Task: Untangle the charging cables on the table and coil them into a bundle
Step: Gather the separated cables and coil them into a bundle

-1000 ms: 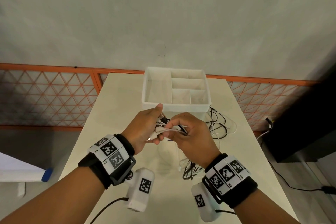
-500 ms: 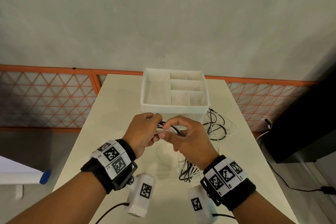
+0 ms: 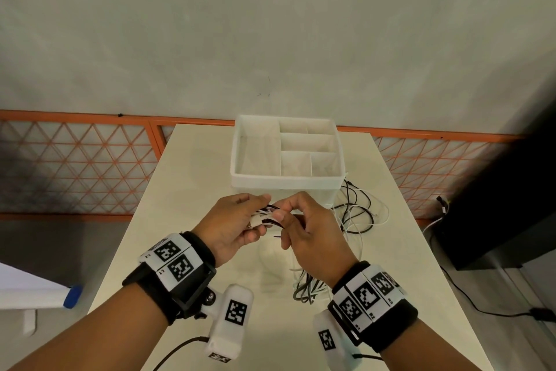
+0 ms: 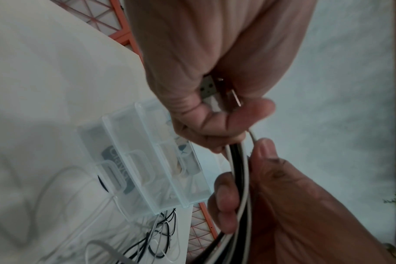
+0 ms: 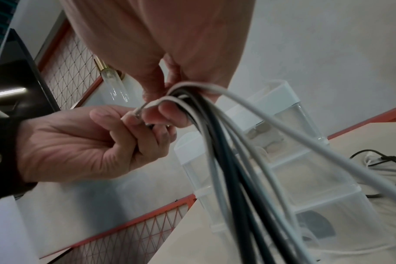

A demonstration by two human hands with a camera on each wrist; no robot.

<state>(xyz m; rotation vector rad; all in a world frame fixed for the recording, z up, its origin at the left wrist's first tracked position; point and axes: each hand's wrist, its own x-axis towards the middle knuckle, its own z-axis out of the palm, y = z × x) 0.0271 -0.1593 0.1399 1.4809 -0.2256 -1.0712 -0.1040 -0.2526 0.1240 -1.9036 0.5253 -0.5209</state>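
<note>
Head view, centre of frame: the left hand (image 3: 237, 224) grips the plug ends of the charging cables (image 3: 267, 215) in curled fingers, while the right hand (image 3: 307, 229) pinches the strands beside it. Over the last second both hands have drawn slightly closer, gathering the strands. Loops hang toward the table (image 3: 186, 190); loose cables (image 3: 358, 214) at centre right remain tangled, so coiling appears unfinished.
</note>
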